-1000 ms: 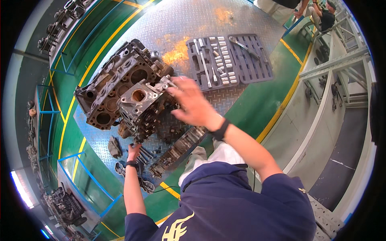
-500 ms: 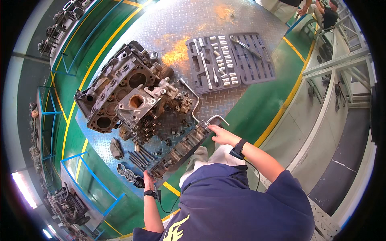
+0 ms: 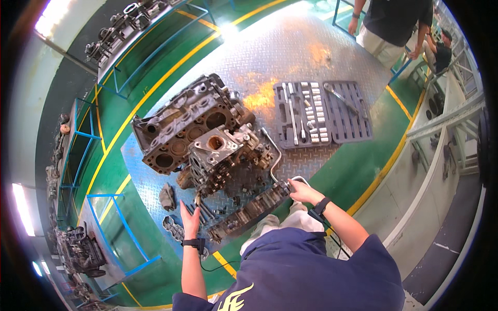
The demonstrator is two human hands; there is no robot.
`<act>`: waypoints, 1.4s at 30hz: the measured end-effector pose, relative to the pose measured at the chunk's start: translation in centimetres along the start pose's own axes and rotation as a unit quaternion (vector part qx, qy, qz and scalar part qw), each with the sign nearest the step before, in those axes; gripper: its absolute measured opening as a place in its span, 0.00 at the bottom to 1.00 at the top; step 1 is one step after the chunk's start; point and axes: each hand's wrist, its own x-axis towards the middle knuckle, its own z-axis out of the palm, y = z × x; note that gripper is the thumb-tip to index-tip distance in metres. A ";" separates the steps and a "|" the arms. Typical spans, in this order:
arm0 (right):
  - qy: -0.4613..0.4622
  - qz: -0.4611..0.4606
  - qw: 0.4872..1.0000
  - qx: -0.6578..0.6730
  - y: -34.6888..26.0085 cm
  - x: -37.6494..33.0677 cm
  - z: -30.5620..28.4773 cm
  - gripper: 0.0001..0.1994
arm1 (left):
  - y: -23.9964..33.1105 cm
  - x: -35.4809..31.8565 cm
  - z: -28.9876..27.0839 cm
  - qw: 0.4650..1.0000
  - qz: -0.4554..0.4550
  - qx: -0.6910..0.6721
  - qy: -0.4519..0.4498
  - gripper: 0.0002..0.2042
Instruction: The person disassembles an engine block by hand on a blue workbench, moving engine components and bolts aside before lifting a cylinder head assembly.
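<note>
A long, grimy cylinder head (image 3: pixel 249 213) lies slantwise along the table's near edge. My right hand (image 3: pixel 305 192) is closed on its right end. A bent steel speed handle (image 3: pixel 278 155) passes right beside those fingers. At the other end, my left hand (image 3: pixel 190 222) is raised off the head with straight fingers, the thumb apart, and nothing visible in it. Several long bolts (image 3: pixel 208 212) lie just right of it. To its left rest a silvery ribbed part (image 3: pixel 173 228) and a dark lump-like part (image 3: pixel 167 197).
A large engine block (image 3: pixel 181 129) with open cylinders stands mid-table. Beyond it on the right lies an open socket set case (image 3: pixel 345 111) holding a ratchet (image 3: pixel 342 98). A person (image 3: pixel 391 26) stands at the far right edge; another sits behind. Blue-framed stands (image 3: pixel 124 223) line the left.
My left hand has come off the cylinder head's left end and moved up beside the bolts. My right hand stays at its right end. The whole view has shifted.
</note>
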 end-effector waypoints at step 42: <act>0.095 -0.392 0.915 0.004 -25.1 8.3 -7.9 0.42 | -10.3 -13.8 -6.2 0.980 -0.182 0.075 -0.025 0.39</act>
